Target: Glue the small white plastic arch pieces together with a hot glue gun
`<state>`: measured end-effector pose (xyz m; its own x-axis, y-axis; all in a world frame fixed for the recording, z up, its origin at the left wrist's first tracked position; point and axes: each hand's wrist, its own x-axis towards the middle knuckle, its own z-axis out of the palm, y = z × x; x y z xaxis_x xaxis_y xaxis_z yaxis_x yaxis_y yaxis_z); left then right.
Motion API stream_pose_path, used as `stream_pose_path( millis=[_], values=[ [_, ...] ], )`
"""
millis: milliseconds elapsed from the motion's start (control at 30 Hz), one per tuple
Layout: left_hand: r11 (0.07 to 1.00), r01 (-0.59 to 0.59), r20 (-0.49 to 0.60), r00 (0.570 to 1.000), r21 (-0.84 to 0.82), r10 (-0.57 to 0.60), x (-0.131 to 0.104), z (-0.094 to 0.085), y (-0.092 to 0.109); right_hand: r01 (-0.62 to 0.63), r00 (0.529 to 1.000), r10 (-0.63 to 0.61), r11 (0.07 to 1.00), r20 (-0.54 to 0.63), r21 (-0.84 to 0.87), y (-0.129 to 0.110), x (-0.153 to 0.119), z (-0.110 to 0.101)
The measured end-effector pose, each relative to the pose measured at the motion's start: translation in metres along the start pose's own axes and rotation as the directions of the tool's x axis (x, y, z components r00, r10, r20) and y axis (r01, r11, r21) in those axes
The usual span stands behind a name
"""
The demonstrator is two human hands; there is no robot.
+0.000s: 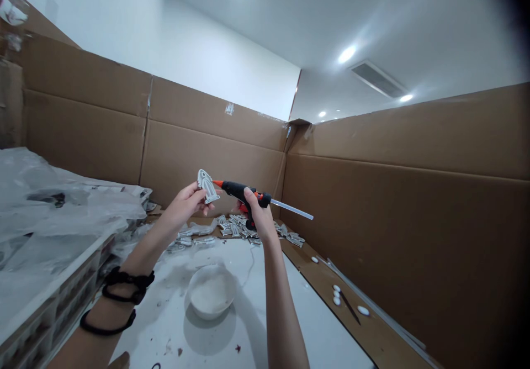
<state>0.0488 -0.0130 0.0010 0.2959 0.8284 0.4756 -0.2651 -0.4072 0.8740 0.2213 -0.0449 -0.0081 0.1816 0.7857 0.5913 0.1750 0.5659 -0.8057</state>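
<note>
Your left hand (188, 199): fingers pinched on lower part of white arched openwork piece (207, 186), raised above white flat desk (161, 297); piece's long axis near upright, arched tip up, leaning left. White round bowl (212, 291) on desk, below. Black-and-orange glue gun (235, 189): orange tapered nozzle (217, 183) points left at piece, just beside edge, contact unclear; gun's long axis slopes down rightward. Your right hand (260, 217): fingers wrapped around gun's grip. Translucent glue stick (292, 210) juts from gun's rear.
</note>
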Motion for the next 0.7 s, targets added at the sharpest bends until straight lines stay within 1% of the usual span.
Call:
stream_pose_path(
  millis=[100, 267, 367, 567, 700],
  values=[
    [1.0, 0.005, 0.016, 1.0, 0.007, -0.005, 0.0014, -0.0012, -0.0031, 0.012, 0.999, -0.014, 0.998, -0.031, -0.059, -0.0018, -0.0012, 0.003],
    [1.0, -0.008, 0.067, 0.998, 0.025, 0.007, 0.0024, -0.0012, -0.0074, 0.051, 0.998, -0.054, 0.991, -0.02, -0.124, -0.0029, -0.0011, 0.0066],
    [1.0, -0.003, 0.061, 0.998, 0.022, 0.001, 0.0016, 0.0008, -0.0063, 0.067, 0.997, -0.072, 0.989, -0.031, -0.135, -0.0026, -0.0007, 0.0071],
    [0.999, 0.019, 0.042, 0.999, 0.032, -0.02, -0.0008, 0.0046, -0.0005, 0.06, 0.997, -0.065, 0.99, -0.036, -0.126, -0.0026, -0.0005, 0.0062],
    [0.999, 0.024, 0.046, 0.999, 0.034, -0.026, -0.0008, 0.0052, -0.0011, 0.078, 0.996, -0.084, 0.987, -0.036, -0.139, -0.0045, -0.0013, 0.0065]
  ],
)
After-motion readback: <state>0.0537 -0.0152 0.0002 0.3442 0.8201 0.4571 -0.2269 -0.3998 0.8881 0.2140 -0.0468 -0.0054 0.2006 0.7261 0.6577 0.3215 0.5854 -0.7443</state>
